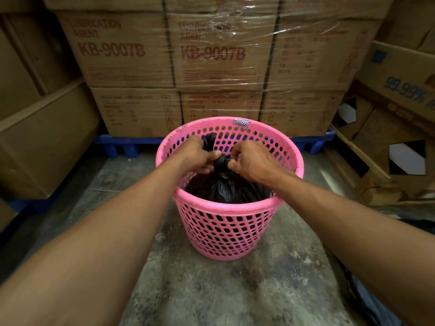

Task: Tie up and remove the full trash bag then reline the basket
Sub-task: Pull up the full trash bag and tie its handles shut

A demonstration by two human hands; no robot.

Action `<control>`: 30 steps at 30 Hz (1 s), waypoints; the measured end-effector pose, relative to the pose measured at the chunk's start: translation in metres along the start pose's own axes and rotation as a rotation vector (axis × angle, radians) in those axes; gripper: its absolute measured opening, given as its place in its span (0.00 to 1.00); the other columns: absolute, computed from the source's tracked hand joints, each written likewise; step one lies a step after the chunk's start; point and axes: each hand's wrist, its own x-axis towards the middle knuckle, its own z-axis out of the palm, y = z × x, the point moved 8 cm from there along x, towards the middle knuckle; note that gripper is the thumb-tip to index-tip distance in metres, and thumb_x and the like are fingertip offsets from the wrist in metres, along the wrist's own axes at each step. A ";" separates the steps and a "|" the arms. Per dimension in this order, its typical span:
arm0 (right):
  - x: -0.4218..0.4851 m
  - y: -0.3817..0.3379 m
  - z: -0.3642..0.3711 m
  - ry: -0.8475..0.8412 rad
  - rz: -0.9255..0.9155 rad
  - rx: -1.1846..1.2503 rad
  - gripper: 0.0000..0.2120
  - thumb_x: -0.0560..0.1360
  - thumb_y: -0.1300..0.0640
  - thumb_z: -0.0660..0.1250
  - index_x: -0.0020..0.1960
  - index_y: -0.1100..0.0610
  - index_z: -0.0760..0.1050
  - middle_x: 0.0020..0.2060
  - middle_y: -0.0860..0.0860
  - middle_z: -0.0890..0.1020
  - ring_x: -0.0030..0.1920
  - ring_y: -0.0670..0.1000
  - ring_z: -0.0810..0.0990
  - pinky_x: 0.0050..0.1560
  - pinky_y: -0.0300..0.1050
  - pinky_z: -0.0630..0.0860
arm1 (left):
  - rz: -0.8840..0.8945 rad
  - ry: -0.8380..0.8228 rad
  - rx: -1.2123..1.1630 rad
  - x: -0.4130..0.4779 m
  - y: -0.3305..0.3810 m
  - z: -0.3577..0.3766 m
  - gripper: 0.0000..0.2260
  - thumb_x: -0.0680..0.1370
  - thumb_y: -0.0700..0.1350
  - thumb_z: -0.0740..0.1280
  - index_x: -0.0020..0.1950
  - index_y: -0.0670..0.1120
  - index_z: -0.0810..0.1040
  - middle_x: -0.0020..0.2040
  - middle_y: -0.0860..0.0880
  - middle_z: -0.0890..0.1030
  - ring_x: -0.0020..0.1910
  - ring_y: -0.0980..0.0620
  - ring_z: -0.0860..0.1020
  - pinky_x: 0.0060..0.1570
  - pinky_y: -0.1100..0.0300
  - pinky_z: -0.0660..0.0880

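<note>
Knotting comes first: the bag (221, 187) sits inside the basket (226, 222) on the floor, its neck gathered. Your left hand (200, 156) is closed on one twisted tail, your right hand (251, 161) pinches the other at the knot. Tying looks nearly finished; lifting out and relining remain. Boxes (219, 50) stand behind.

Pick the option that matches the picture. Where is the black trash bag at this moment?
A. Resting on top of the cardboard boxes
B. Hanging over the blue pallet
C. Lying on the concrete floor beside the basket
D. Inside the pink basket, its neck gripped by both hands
D: the black trash bag sits inside the pink basket, its gathered neck pinched by the left hand and right hand.
</note>
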 end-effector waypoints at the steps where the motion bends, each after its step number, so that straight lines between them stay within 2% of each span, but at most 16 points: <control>1: -0.001 -0.002 0.001 -0.007 -0.023 -0.041 0.04 0.71 0.59 0.71 0.39 0.59 0.78 0.41 0.53 0.80 0.40 0.52 0.78 0.40 0.43 0.70 | 0.045 0.034 0.136 -0.001 0.004 -0.002 0.06 0.77 0.44 0.69 0.47 0.41 0.79 0.35 0.45 0.83 0.31 0.52 0.81 0.36 0.58 0.81; 2: -0.001 -0.003 0.003 -0.015 -0.034 -0.074 0.04 0.71 0.60 0.71 0.38 0.59 0.78 0.43 0.54 0.79 0.42 0.54 0.78 0.41 0.44 0.71 | 0.081 0.072 0.226 0.000 0.008 -0.004 0.07 0.77 0.45 0.69 0.45 0.42 0.79 0.34 0.45 0.83 0.30 0.51 0.81 0.34 0.58 0.80; 4: -0.001 -0.001 0.004 -0.043 -0.026 -0.097 0.04 0.70 0.60 0.71 0.38 0.60 0.78 0.41 0.55 0.81 0.40 0.56 0.80 0.40 0.47 0.75 | 0.103 0.138 0.271 0.002 0.012 -0.009 0.07 0.77 0.45 0.69 0.44 0.42 0.79 0.33 0.45 0.84 0.28 0.52 0.81 0.31 0.59 0.78; 7: -0.003 0.006 0.007 -0.096 0.008 -0.117 0.04 0.71 0.60 0.72 0.38 0.59 0.79 0.33 0.53 0.82 0.35 0.54 0.81 0.36 0.45 0.76 | 0.073 0.209 0.269 0.005 0.009 -0.015 0.09 0.77 0.46 0.69 0.41 0.42 0.80 0.32 0.46 0.84 0.30 0.50 0.82 0.37 0.56 0.81; 13: -0.004 0.013 0.017 -0.183 0.052 -0.197 0.06 0.72 0.57 0.73 0.40 0.59 0.79 0.31 0.50 0.78 0.35 0.52 0.79 0.36 0.43 0.73 | 0.019 0.367 0.275 0.006 0.001 -0.029 0.11 0.76 0.49 0.69 0.42 0.42 0.81 0.30 0.48 0.83 0.30 0.51 0.82 0.44 0.53 0.81; 16: -0.004 0.015 0.021 -0.235 0.080 -0.221 0.10 0.73 0.57 0.72 0.36 0.55 0.73 0.32 0.50 0.77 0.37 0.52 0.79 0.41 0.46 0.78 | 0.005 0.411 0.309 0.005 0.001 -0.031 0.11 0.76 0.50 0.69 0.44 0.42 0.80 0.31 0.48 0.83 0.33 0.50 0.83 0.45 0.51 0.82; 19: -0.004 0.015 0.025 -0.270 0.097 -0.249 0.11 0.73 0.57 0.72 0.37 0.54 0.71 0.35 0.50 0.77 0.41 0.53 0.80 0.48 0.49 0.79 | 0.008 0.446 0.330 0.005 0.002 -0.030 0.11 0.76 0.50 0.69 0.43 0.42 0.80 0.33 0.47 0.83 0.36 0.47 0.84 0.44 0.49 0.82; 24: -0.005 0.013 0.028 -0.306 0.096 -0.289 0.14 0.73 0.58 0.72 0.36 0.53 0.68 0.34 0.50 0.75 0.38 0.52 0.77 0.42 0.46 0.74 | 0.010 0.489 0.376 0.001 0.005 -0.031 0.13 0.76 0.52 0.68 0.43 0.43 0.81 0.36 0.46 0.83 0.38 0.45 0.83 0.45 0.49 0.80; 30: -0.010 0.016 0.027 -0.313 0.112 -0.296 0.13 0.75 0.60 0.69 0.36 0.54 0.66 0.35 0.50 0.74 0.42 0.53 0.77 0.46 0.47 0.76 | 0.108 0.490 0.385 -0.009 0.024 -0.033 0.12 0.73 0.52 0.72 0.50 0.44 0.83 0.41 0.45 0.84 0.41 0.45 0.82 0.44 0.53 0.78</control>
